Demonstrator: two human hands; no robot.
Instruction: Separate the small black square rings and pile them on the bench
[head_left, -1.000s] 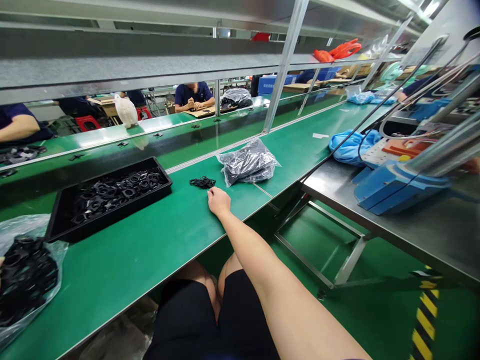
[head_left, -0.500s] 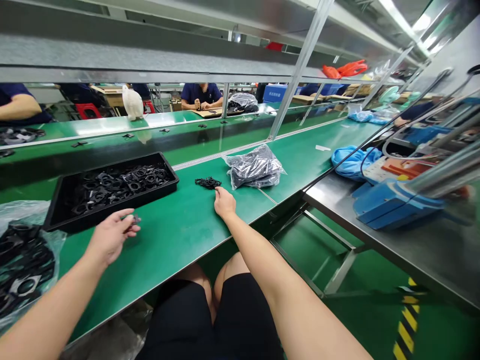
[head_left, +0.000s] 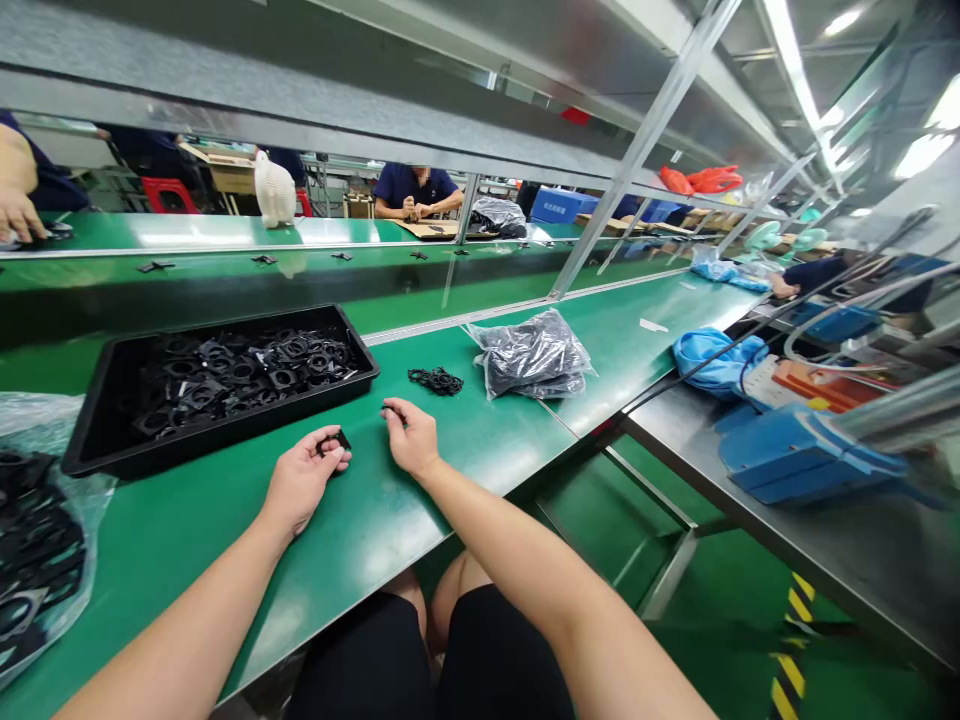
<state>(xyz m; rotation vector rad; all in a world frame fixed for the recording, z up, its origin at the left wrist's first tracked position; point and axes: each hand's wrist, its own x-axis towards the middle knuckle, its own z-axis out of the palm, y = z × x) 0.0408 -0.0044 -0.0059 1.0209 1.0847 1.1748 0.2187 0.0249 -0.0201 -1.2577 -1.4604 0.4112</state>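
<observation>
Over the green bench, my left hand [head_left: 304, 478] is closed round a small black plastic part [head_left: 335, 442], its shape partly covered by my fingers. My right hand [head_left: 411, 436] pinches a tiny black ring-like piece [head_left: 387, 407], mostly hidden at the fingertips. The two hands are apart, a short gap between them. Just beyond the right hand lies a small heap of thin black rings [head_left: 436, 380]. Behind the left hand stands a black tray [head_left: 150, 455] filled with many flat black parts that have round holes [head_left: 285, 375].
A clear bag of black parts [head_left: 34, 560] lies at the left edge. Right of the rings sits a sealed plastic bag of dark pieces [head_left: 529, 355]. A conveyor [head_left: 405, 285] carries spaced black parts behind. A metal table with a blue machine [head_left: 810, 455] stands right; co-workers sit opposite.
My right hand has drawn back from the heap of rings toward the left, with a small black piece at its fingertips. My left hand has moved right, toward it, with its part.
</observation>
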